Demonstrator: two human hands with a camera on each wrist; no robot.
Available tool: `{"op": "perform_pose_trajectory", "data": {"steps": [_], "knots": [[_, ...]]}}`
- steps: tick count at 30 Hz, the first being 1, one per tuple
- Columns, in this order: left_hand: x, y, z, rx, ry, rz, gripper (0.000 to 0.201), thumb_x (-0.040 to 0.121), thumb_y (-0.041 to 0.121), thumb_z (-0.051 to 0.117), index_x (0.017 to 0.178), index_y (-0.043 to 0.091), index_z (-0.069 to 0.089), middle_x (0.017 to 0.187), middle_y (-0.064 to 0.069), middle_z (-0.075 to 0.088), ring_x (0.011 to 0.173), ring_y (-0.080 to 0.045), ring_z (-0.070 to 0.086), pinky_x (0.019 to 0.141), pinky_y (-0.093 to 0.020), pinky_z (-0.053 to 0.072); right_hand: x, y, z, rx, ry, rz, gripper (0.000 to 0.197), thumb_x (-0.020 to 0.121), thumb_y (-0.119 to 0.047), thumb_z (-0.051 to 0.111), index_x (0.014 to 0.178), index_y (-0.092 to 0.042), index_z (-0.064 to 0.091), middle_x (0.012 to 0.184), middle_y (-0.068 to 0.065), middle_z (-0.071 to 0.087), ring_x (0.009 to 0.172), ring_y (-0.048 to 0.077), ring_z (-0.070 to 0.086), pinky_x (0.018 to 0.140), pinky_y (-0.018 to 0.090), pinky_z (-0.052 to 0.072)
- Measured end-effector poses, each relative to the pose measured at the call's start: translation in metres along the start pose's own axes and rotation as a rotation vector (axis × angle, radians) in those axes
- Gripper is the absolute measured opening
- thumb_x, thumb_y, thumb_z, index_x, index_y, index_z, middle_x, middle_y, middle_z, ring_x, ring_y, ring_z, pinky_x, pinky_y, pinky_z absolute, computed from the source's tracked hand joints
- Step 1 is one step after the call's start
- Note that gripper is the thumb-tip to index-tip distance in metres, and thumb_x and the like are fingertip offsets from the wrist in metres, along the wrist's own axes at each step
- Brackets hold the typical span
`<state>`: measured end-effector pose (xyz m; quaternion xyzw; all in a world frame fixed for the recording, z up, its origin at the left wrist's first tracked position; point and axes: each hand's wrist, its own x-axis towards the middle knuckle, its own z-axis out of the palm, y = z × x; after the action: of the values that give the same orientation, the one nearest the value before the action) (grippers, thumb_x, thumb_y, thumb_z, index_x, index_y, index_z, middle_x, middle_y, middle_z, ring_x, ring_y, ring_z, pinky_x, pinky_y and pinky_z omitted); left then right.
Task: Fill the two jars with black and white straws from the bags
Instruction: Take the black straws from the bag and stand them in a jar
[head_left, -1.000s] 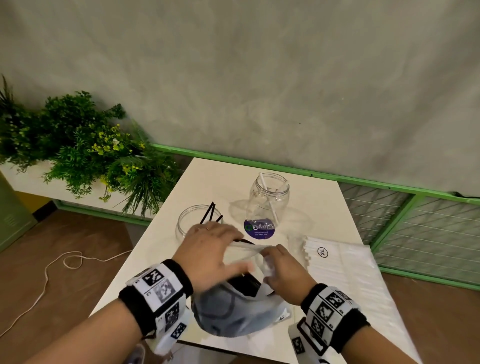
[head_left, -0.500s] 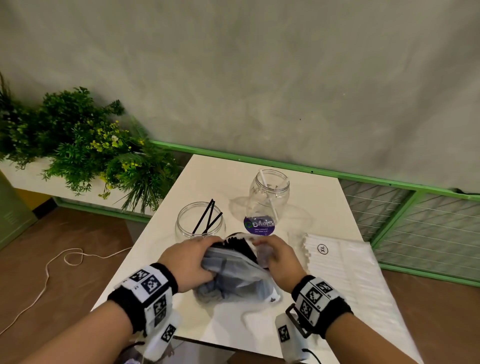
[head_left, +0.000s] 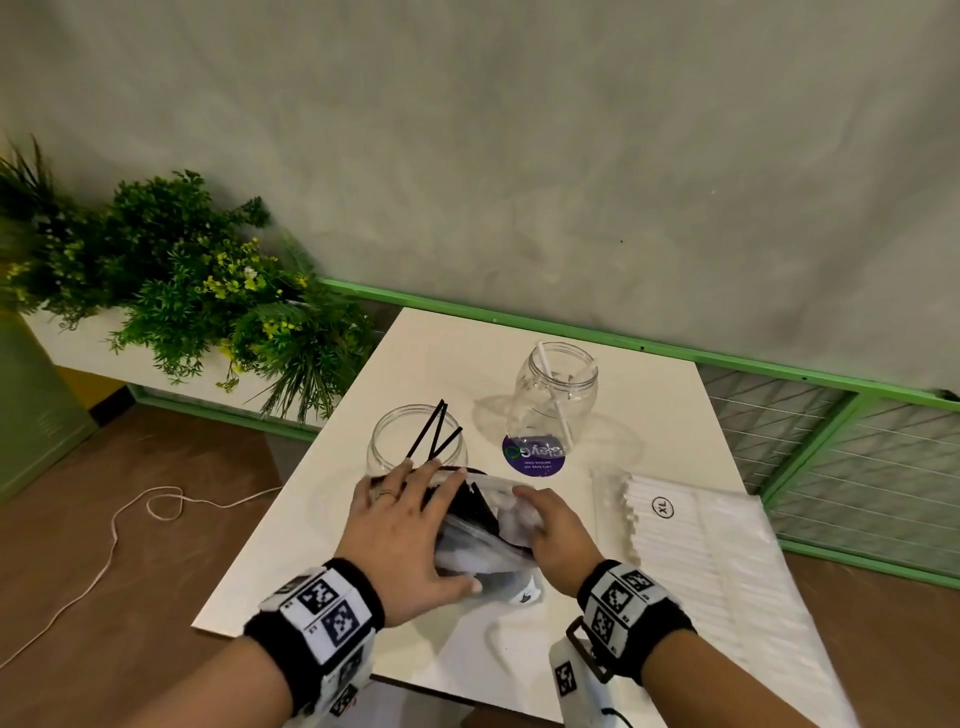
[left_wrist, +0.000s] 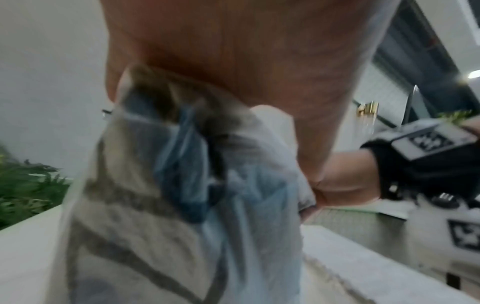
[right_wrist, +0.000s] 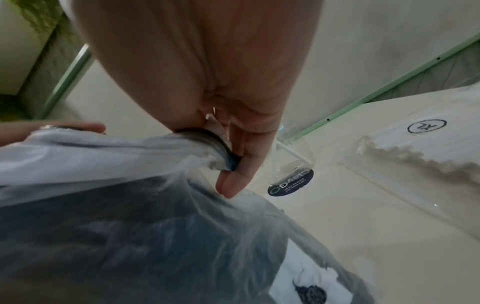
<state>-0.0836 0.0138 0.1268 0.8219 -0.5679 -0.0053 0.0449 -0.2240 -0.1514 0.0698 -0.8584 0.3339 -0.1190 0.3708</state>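
Observation:
A clear bag of black straws (head_left: 485, 525) sits at the table's near middle between both hands. My left hand (head_left: 410, 525) lies over its left side with straight, spread fingers reaching the bag's mouth; the thumb rests along the near edge. My right hand (head_left: 550, 519) pinches bunched plastic on the bag's right side, which the right wrist view shows between thumb and fingers (right_wrist: 233, 164). Just beyond the left fingertips stands a jar (head_left: 415, 447) holding three black straws. Farther right, a second jar (head_left: 558, 395) holds one white straw. The left wrist view is blurred, showing palm and bag (left_wrist: 182, 205).
A flat bag of white straws (head_left: 717, 551) marked XL lies on the table's right side. A round purple sticker (head_left: 534, 453) is by the second jar. Plants (head_left: 197, 291) stand off the table's left edge, a green rail (head_left: 779, 374) behind it, and a cord (head_left: 130, 519) on the floor.
My left hand has uncurled from gripping the bag and now lies spread across it, fingers toward the black-straw jar. The right hand keeps its pinch.

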Motion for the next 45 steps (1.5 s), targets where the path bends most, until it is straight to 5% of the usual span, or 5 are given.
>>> {"op": "perform_pose_trajectory", "data": {"steps": [5,11,21,30,45], "knots": [[0.023,-0.012,0.005,-0.016,-0.048,-0.067,0.083,0.077,0.060,0.048,0.146,0.032,0.010,0.132,0.000,0.048,0.111,-0.026,0.052,0.085,-0.035,0.049,0.000,-0.004,0.001,-0.064,-0.077,0.004,0.059,0.084,0.011,0.040,0.138,-0.012,0.044,0.115,-0.002,0.040,0.109,0.017,0.047,0.099,0.029,0.042],[0.024,-0.020,-0.020,-0.124,0.057,-0.041,0.064,0.081,0.051,0.050,0.139,0.035,0.028,0.114,0.005,0.063,0.095,-0.021,0.063,0.067,-0.028,0.042,-0.002,-0.018,-0.013,0.121,0.214,-0.245,0.056,0.076,0.012,0.040,0.127,-0.004,0.056,0.118,0.002,0.052,0.110,0.004,0.047,0.095,0.001,0.026],[0.028,-0.025,-0.003,-0.060,-0.140,-0.066,0.060,0.077,0.042,0.055,0.132,0.030,0.035,0.110,0.002,0.064,0.100,-0.024,0.062,0.076,-0.032,0.050,-0.006,0.006,-0.002,-0.052,0.091,-0.048,0.047,0.069,-0.032,0.055,0.113,-0.019,0.063,0.108,-0.006,0.043,0.101,0.019,0.050,0.094,0.033,0.044],[0.025,-0.023,-0.003,-0.128,-0.071,-0.004,0.073,0.078,0.045,0.056,0.141,0.034,0.022,0.129,0.004,0.056,0.110,-0.022,0.056,0.086,-0.033,0.048,0.006,-0.039,-0.003,0.195,-0.151,-0.086,0.091,0.080,-0.027,0.074,0.150,-0.017,0.017,0.136,0.000,0.043,0.118,0.013,0.047,0.100,0.026,0.041],[0.019,-0.025,0.001,-0.177,-0.054,-0.042,0.064,0.080,0.037,0.058,0.139,0.031,0.035,0.134,0.005,0.053,0.119,-0.019,0.050,0.093,-0.027,0.041,0.015,-0.030,0.003,0.077,-0.108,-0.214,0.078,0.055,-0.060,0.063,0.117,-0.013,0.060,0.109,0.002,0.055,0.102,0.015,0.052,0.086,0.009,0.035]]}}
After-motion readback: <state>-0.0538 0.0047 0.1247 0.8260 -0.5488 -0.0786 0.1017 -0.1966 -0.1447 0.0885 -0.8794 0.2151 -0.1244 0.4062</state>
